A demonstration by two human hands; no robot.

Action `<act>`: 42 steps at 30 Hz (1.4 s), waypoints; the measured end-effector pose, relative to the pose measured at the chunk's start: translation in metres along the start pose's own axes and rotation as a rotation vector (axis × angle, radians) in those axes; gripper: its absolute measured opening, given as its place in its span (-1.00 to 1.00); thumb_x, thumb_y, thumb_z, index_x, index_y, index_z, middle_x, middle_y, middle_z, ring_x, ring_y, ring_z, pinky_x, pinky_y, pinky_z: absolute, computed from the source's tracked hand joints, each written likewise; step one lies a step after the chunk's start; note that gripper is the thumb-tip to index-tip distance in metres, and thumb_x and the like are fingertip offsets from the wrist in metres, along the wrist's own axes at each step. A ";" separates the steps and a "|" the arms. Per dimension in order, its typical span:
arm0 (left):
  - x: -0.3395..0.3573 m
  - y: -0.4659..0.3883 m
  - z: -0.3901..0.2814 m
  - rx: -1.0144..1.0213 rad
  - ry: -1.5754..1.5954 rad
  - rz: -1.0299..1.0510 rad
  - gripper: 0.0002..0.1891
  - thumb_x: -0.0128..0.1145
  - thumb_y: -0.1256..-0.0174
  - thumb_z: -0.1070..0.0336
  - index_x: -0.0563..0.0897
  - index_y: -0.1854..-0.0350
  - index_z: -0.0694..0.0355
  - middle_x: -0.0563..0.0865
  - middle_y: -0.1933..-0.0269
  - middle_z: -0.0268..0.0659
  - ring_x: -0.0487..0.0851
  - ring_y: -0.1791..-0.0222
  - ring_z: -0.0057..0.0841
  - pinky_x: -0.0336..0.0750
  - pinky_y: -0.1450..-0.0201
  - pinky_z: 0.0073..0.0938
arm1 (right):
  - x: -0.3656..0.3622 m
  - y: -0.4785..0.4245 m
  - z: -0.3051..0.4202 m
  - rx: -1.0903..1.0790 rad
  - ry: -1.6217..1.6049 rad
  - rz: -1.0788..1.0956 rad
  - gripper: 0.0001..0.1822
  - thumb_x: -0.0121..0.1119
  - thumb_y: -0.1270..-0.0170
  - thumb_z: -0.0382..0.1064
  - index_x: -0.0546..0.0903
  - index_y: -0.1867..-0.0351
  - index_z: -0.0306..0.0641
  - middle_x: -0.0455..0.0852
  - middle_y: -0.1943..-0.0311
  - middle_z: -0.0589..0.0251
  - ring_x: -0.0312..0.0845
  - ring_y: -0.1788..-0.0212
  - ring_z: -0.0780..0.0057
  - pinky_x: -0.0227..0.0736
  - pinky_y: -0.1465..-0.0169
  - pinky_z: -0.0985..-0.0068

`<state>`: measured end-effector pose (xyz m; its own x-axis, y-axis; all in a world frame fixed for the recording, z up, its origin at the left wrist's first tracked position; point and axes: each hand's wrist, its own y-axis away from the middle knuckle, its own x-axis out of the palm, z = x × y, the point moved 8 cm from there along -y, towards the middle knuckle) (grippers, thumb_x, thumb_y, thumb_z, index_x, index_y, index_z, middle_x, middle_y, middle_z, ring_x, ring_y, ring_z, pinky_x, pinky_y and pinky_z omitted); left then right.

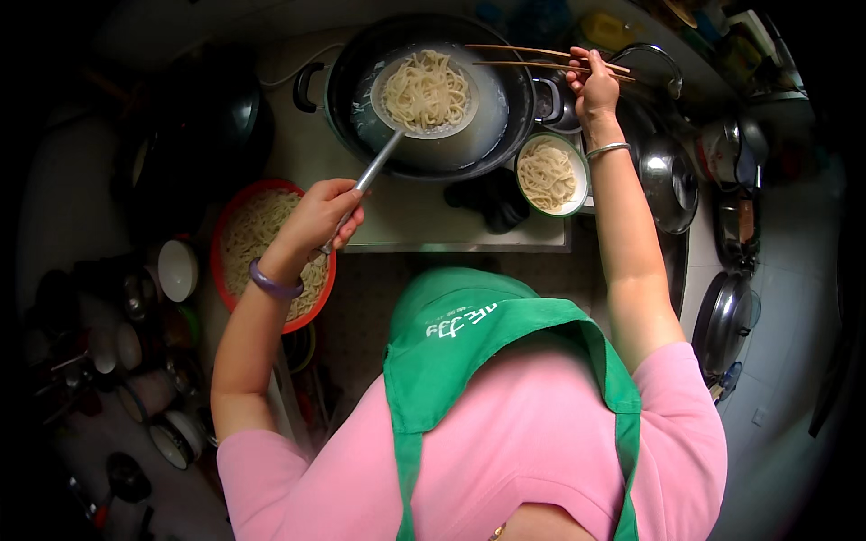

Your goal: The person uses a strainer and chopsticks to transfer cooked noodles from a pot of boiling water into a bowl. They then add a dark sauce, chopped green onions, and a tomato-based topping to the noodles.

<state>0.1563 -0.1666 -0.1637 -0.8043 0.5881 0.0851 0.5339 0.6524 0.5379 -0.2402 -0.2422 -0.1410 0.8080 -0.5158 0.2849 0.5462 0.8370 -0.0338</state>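
My left hand grips the metal handle of a round skimmer. A heap of pale noodles lies on the skimmer, over the cloudy water of a large dark two-handled pot. In my right hand is a pair of long wooden chopsticks, spread apart, their tips over the pot's right side and off the noodles. Below that hand, a green-rimmed white bowl holds more noodles. A red basin full of noodles stands under my left wrist.
Dark cloths or gloves lie near the counter's front edge. A metal lid and other pans stand at the right. Several bowls, among them a white bowl, and utensils crowd the left. A curved metal faucet or handle is beyond my right hand.
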 end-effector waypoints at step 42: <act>0.006 0.028 -0.018 0.006 0.051 0.059 -0.79 -0.21 -0.27 0.39 0.43 0.18 0.42 0.46 0.66 -0.38 0.27 0.87 -0.81 0.14 0.87 -0.83 | 0.010 0.035 -0.052 0.267 -0.323 -0.002 -0.68 -0.18 -0.29 -0.15 0.50 0.28 -0.38 0.52 0.50 0.22 0.45 0.52 0.54 0.38 0.49 0.73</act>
<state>0.1610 -0.1537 -0.1328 -0.7837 0.6005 0.1586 0.5818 0.6205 0.5258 -0.2020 -0.2272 -0.1889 0.6728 -0.4695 0.5717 0.4369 0.8758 0.2051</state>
